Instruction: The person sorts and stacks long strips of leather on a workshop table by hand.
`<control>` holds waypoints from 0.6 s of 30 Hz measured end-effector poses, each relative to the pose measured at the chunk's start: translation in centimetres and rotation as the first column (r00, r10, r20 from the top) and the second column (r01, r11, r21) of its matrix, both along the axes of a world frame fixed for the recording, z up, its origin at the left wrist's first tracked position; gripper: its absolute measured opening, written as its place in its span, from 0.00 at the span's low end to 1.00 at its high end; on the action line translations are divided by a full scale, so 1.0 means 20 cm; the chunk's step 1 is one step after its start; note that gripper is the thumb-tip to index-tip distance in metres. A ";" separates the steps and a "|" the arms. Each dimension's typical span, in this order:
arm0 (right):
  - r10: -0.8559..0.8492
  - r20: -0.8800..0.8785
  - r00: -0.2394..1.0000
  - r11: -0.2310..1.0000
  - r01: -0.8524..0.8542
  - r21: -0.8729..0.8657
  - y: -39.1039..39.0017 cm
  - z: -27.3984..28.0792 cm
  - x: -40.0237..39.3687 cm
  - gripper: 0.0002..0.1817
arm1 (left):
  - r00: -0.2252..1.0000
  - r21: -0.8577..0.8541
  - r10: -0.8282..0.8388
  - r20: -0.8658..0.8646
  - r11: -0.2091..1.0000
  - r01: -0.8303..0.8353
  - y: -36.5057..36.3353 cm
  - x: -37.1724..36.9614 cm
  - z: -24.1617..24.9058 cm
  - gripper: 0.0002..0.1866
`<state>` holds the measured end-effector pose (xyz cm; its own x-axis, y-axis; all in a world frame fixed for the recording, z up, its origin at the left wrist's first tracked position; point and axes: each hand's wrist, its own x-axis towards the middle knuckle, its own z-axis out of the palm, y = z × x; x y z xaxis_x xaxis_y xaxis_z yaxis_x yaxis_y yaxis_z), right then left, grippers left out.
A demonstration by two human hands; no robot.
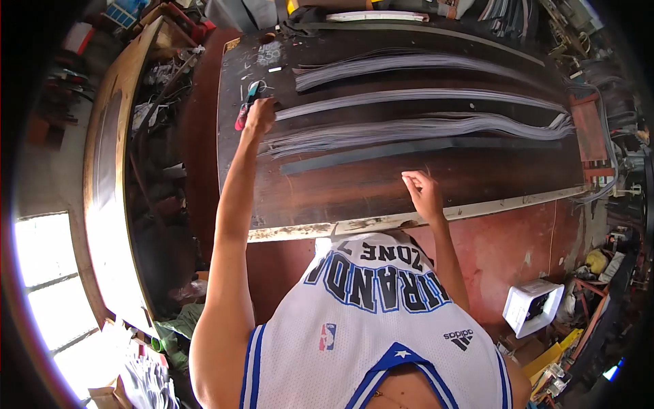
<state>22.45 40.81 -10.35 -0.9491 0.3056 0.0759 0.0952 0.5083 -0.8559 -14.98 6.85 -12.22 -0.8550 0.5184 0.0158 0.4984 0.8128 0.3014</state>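
My left hand (pixel 260 116) is on the left part of the dark table, its fingers curled closed at the left end of a bundle of long grey strips (pixel 409 97). What lies inside those fingers is hidden. Right beside it is a tool with teal (pixel 253 89) and red (pixel 240 118) parts, partly covered by the hand. My right hand (pixel 426 195) hovers over the near edge of the table, thumb and fingertips pinched together. Anything in that pinch is too small to make out. A looser strip bundle (pixel 409 128) and a flat dark strip (pixel 415 150) lie between the hands.
Another strip bundle (pixel 415 63) lies farther back on the table (pixel 340 198). A small white piece (pixel 274 69) sits at the back left. A pale board (pixel 112 150) stands at left, with clutter beside it. A white plastic container (pixel 533 308) is low on the right.
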 end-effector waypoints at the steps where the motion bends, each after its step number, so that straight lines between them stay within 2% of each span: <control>1: 0.017 0.032 0.999 1.000 -0.016 -0.016 0.04 0.00 0.00 0.08 | 1.000 -0.026 -0.020 0.007 0.999 0.020 -0.01 0.00 0.02 0.16; 2: 0.020 0.043 0.999 0.999 -0.019 -0.029 0.07 -0.03 0.00 0.08 | 0.991 -0.148 0.090 0.103 0.986 -0.074 0.06 0.11 0.22 0.22; 4: 0.041 0.019 0.999 0.999 -0.041 -0.005 0.15 -0.05 0.00 0.07 | 0.998 -0.142 0.056 0.023 0.988 -0.052 0.01 0.14 0.21 0.32; 5: 0.059 0.027 0.998 0.998 -0.059 -0.012 0.19 -0.06 -0.01 0.07 | 0.993 -0.111 0.075 -0.087 0.990 -0.085 -0.03 0.16 0.18 0.40; 8: 0.077 -0.048 0.996 0.995 -0.073 0.070 0.24 -0.07 -0.05 0.07 | 0.920 0.273 0.276 -0.280 0.941 -0.199 -0.02 0.39 0.32 0.22; 11: 0.193 -0.084 0.978 0.973 -0.179 0.142 0.21 -0.03 -0.17 0.06 | 0.848 0.487 0.428 -0.311 0.838 -0.245 -0.09 0.68 0.30 0.06; 12: 0.248 -0.110 0.962 0.957 -0.226 0.184 0.19 -0.04 -0.23 0.06 | 0.839 0.523 0.494 -0.227 0.789 -0.323 -0.11 0.78 0.24 0.05; 13: 0.273 -0.112 0.956 0.952 -0.251 0.175 0.15 -0.03 -0.28 0.06 | 0.828 0.511 0.518 -0.214 0.782 -0.357 -0.15 0.87 0.15 0.05; 15: 0.398 -0.144 0.906 0.891 -0.344 0.296 0.04 -0.01 -0.38 0.06 | 0.837 0.477 0.540 -0.086 0.760 -0.441 -0.23 1.03 -0.05 0.05; 17: 0.472 -0.169 0.865 0.846 -0.392 0.360 -0.05 -0.07 -0.46 0.06 | 0.800 0.477 0.600 -0.012 0.706 -0.523 -0.19 1.18 -0.11 0.06; 18: 0.514 -0.194 0.835 0.816 -0.407 0.410 -0.09 -0.09 -0.48 0.06 | 0.817 0.509 0.577 -0.008 0.706 -0.493 -0.18 1.22 -0.12 0.07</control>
